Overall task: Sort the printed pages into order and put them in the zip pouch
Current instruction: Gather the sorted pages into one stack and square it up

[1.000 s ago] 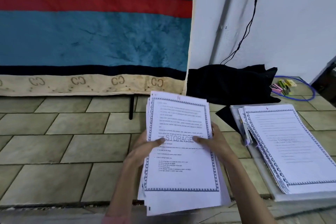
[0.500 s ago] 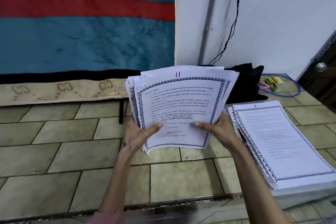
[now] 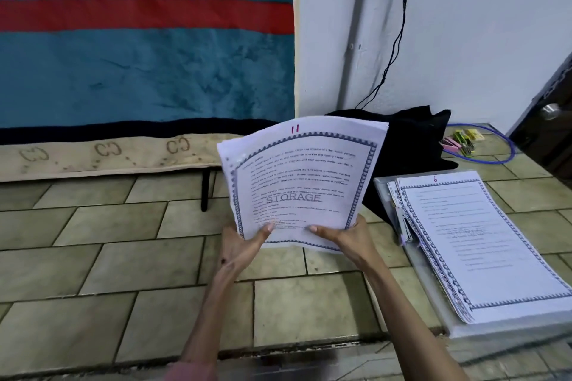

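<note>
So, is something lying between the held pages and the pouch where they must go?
Yes. A second stack, its top sheet marked 6, lies on the clear pouch at the right. The held pages, gripped by both hands, are up in the air to its left.

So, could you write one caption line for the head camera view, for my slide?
Both hands, left hand and right hand, hold up a sheaf of pages marked 11, beside a second stack marked 6.
</note>
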`<state>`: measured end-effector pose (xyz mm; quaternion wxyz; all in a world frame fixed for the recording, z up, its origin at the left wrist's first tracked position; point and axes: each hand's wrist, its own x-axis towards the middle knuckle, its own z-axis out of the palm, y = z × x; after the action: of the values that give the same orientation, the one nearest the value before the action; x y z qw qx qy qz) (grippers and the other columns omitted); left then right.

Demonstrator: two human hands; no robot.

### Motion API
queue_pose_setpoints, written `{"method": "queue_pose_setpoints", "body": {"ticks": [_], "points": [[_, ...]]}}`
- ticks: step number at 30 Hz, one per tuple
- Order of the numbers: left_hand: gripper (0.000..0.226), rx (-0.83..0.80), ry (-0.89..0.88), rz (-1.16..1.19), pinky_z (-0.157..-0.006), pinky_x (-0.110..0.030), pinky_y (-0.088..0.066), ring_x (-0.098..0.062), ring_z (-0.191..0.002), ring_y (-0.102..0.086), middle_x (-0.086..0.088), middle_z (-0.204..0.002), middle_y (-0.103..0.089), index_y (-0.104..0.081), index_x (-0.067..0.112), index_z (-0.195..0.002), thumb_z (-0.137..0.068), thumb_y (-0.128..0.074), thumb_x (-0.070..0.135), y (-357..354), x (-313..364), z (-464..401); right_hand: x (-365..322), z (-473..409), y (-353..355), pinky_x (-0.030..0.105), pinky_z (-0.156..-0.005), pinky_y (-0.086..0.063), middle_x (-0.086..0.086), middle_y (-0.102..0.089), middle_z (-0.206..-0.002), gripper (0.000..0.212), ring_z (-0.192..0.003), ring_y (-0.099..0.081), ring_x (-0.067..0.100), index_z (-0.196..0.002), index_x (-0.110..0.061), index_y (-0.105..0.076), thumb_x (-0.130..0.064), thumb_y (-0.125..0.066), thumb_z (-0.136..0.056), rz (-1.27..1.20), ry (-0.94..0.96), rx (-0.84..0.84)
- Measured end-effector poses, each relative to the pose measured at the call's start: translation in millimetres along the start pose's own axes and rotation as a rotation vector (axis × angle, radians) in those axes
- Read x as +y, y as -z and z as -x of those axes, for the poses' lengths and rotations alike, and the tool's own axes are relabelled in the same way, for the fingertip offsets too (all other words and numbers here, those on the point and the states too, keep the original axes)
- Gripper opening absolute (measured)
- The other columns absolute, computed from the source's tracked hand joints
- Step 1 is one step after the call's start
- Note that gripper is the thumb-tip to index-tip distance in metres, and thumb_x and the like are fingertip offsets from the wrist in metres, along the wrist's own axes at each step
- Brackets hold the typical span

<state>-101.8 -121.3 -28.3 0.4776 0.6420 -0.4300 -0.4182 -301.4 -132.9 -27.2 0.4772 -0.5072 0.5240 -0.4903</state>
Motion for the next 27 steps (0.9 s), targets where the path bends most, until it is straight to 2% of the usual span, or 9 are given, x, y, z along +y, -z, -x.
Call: {"method": "queue_pose_setpoints", "body": {"ticks": [2, 7, 11, 15, 19, 23, 25, 27], "points": [[0.031, 0.013, 0.03, 0.007, -0.076, -0.023, -0.049, -0.016, -0.083, -0.064, -0.006, -0.091, -0.069, -0.068, 0.006, -0.098, -0.072, -0.079, 0.018, -3.6, -1.6, -1.4, 1.3, -3.0, -2.4, 0.007, -0.061, -0.049, -0.022, -0.071, -0.071, 0.031, -0.07, -0.067, -0.009, -0.081, -0.024, -0.068, -0.002, -0.083, -0.064, -0.017, -0.013, 0.024], [0.026, 0.016, 0.055, 0.011, -0.072, -0.023, -0.052, -0.011, -0.079, -0.068, 0.01, -0.078, -0.069, -0.068, 0.023, -0.083, -0.064, -0.085, 0.019, -1.5, -12.0, -2.6, 17.1, -1.9, -0.1, 0.011, -0.061, -0.051, -0.021, -0.072, -0.071, 0.028, -0.071, -0.069, -0.003, -0.079, -0.022, -0.07, -0.002, -0.083, -0.064, -0.039, -0.06, 0.035], [0.034, 0.06, 0.164, 0.088, -0.077, -0.022, -0.046, -0.014, -0.083, -0.064, 0.001, -0.086, -0.067, -0.068, 0.014, -0.094, -0.064, -0.085, 0.016, -11.8, -18.9, 7.7, 25.1, 0.9, -4.5, 0.013, -0.064, -0.052, -0.019, -0.073, -0.074, 0.032, -0.073, -0.069, -0.002, -0.079, -0.023, -0.071, -0.001, -0.085, -0.06, -0.048, -0.084, 0.07], [0.036, 0.075, 0.131, 0.109, -0.081, -0.023, -0.045, -0.012, -0.084, -0.062, 0.001, -0.088, -0.065, -0.067, 0.014, -0.094, -0.063, -0.085, 0.011, -17.4, -19.6, 10.2, 25.2, -1.8, -3.8, 0.011, -0.063, -0.051, -0.019, -0.072, -0.071, 0.032, -0.07, -0.068, -0.004, -0.08, -0.022, -0.07, 0.001, -0.084, -0.061, -0.052, -0.069, 0.075], [0.028, 0.064, 0.128, 0.084, -0.078, -0.021, -0.043, -0.012, -0.085, -0.06, -0.001, -0.087, -0.063, -0.067, 0.011, -0.093, -0.068, -0.081, 0.009, -20.6, -23.3, 8.9, 33.1, -1.0, -5.1, 0.015, -0.066, -0.054, -0.012, -0.072, -0.08, 0.028, -0.074, -0.068, 0.004, -0.076, -0.022, -0.069, -0.007, -0.087, -0.059, -0.049, -0.094, 0.111], [0.028, 0.102, 0.137, 0.111, -0.075, -0.023, -0.042, -0.016, -0.086, -0.061, -0.004, -0.088, -0.064, -0.068, 0.002, -0.098, -0.073, -0.077, 0.008, -20.2, -26.6, 5.0, 19.6, 3.8, 0.1, 0.009, -0.061, -0.051, -0.011, -0.07, -0.079, 0.031, -0.067, -0.066, -0.005, -0.075, -0.023, -0.067, -0.001, -0.084, -0.061, -0.039, -0.08, 0.03], [0.027, 0.108, 0.161, 0.085, -0.073, -0.023, -0.043, -0.017, -0.084, -0.063, -0.002, -0.083, -0.066, -0.069, 0.003, -0.095, -0.072, -0.079, 0.012, -18.2, -30.0, 3.0, -0.1, 1.7, 9.8, 0.014, -0.065, -0.054, -0.008, -0.072, -0.087, 0.033, -0.077, -0.07, -0.001, -0.082, -0.024, -0.068, -0.004, -0.084, -0.061, -0.034, -0.033, -0.04], [0.018, 0.101, 0.172, 0.05, -0.071, -0.023, -0.044, -0.018, -0.08, -0.064, 0.005, -0.071, -0.065, -0.068, 0.012, -0.081, -0.069, -0.081, 0.015, -17.5, -33.4, 0.9, -30.5, -5.0, 19.9, 0.021, -0.075, -0.057, -0.01, -0.075, -0.092, 0.033, -0.089, -0.07, 0.007, -0.092, -0.025, -0.068, -0.017, -0.082, -0.063, -0.048, 0.075, -0.057]]}}
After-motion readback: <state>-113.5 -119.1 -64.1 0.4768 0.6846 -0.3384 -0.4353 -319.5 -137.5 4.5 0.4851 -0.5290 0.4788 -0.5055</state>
